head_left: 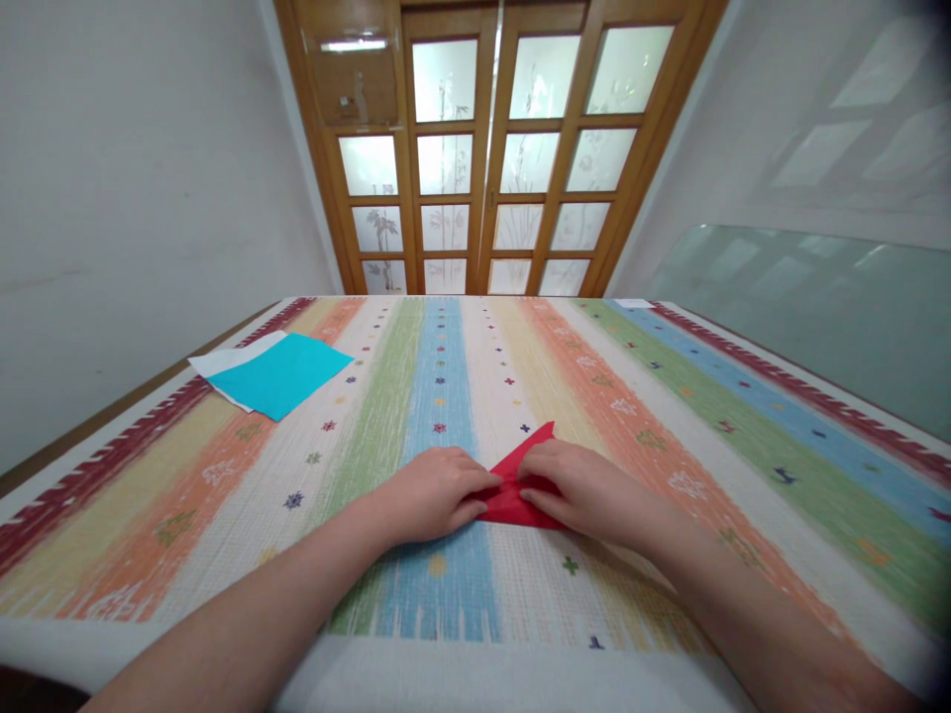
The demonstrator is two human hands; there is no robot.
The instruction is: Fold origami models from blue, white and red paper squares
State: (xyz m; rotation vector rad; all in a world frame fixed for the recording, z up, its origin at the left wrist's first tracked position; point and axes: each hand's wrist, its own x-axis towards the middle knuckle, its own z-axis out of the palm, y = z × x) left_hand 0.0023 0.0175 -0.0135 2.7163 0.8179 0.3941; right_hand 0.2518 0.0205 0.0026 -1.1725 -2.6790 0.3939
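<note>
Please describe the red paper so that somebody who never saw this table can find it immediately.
On the striped tablecloth, look at the near middle, where the left hand and right hand meet. The red paper lies folded under their fingertips, pointed; the blue paper lies flat, far left.

Both hands cover much of the red paper point(520, 473), hiding its folds; both forearms and the desk point(669, 396) run past the picture's edges.
</note>
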